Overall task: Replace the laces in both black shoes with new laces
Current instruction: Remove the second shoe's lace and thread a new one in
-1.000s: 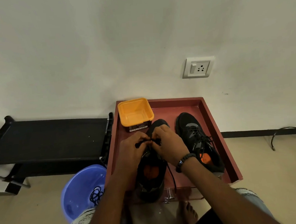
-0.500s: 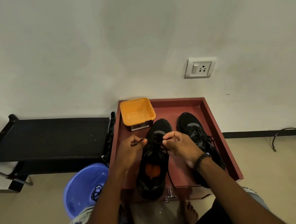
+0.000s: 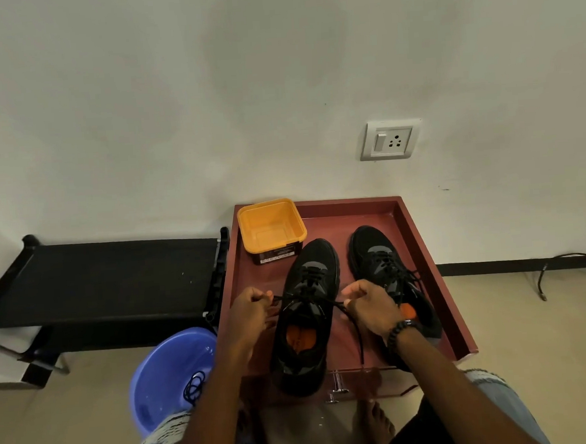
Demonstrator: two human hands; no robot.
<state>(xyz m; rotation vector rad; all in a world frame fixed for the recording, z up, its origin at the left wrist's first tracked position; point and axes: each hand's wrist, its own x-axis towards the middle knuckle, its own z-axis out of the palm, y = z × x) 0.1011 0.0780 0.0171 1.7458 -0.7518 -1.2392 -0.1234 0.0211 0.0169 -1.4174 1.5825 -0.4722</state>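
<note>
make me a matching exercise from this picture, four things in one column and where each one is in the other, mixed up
Things:
1. yellow tub
2. blue basin
3. wall socket
4. lace

Places:
A. on the floor, left of the red tray
B. far left corner of the red tray
C. pinched by the left hand and right hand
D. on the wall above the tray

Pairs: 1-B, 2-A, 3-D, 4-C

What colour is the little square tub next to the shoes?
The tub is orange-yellow, seen best in the head view.
</note>
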